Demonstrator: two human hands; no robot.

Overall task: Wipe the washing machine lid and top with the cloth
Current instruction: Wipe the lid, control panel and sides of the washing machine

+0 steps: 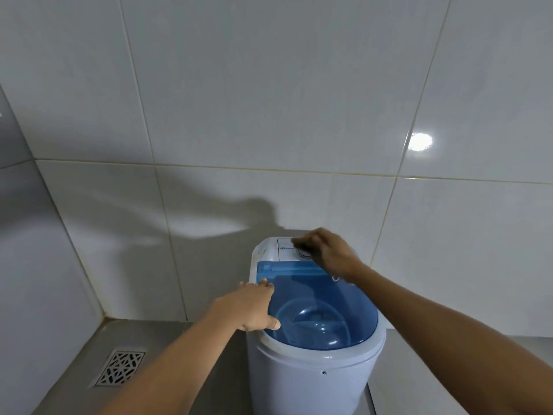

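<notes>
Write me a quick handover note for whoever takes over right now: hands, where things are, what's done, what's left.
Left hand: open, flat on the left rim of the blue lid, steadying the washing machine.
Right hand: at the rear control panel, fingers closed on something dark, probably the cloth, over the dial; too blurred to confirm.
Lid is closed.
Done: cannot judge from this view.
Left: panel, then lid and rim.

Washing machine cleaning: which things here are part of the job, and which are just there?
Part of the job:
- washing machine
- blue lid
- control panel
- left hand, resting on the lid's edge
- right hand, at the panel, fingers around something dark, maybe the cloth

Just there:
- floor drain
- tiled wall
</notes>
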